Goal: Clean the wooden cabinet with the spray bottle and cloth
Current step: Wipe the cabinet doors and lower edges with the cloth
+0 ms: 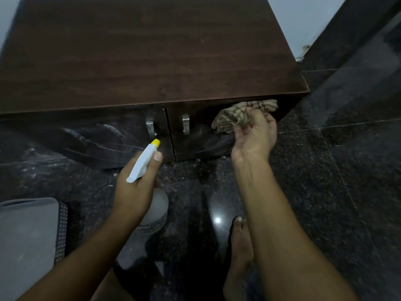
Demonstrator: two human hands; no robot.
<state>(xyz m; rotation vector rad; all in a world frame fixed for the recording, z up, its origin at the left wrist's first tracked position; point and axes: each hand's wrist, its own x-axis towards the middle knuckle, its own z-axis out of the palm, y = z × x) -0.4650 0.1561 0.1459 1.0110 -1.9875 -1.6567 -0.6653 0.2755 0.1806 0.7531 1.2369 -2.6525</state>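
Two hands busy | my left hand (136, 192) grips the white spray bottle (142, 165) by its neck, yellow nozzle (155, 143) toward the wooden cabinet (152, 53) doors | my right hand (253, 135) bunches the checked cloth (232, 118) against the right door (199, 137), under the top's edge | bottle's printed band (152, 223) too blurred to read

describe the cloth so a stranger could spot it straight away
Find the dark wooden cabinet, then its right door. The right hand holds a bunched cloth there, right of two metal handles. It alone is beige with dark checks.
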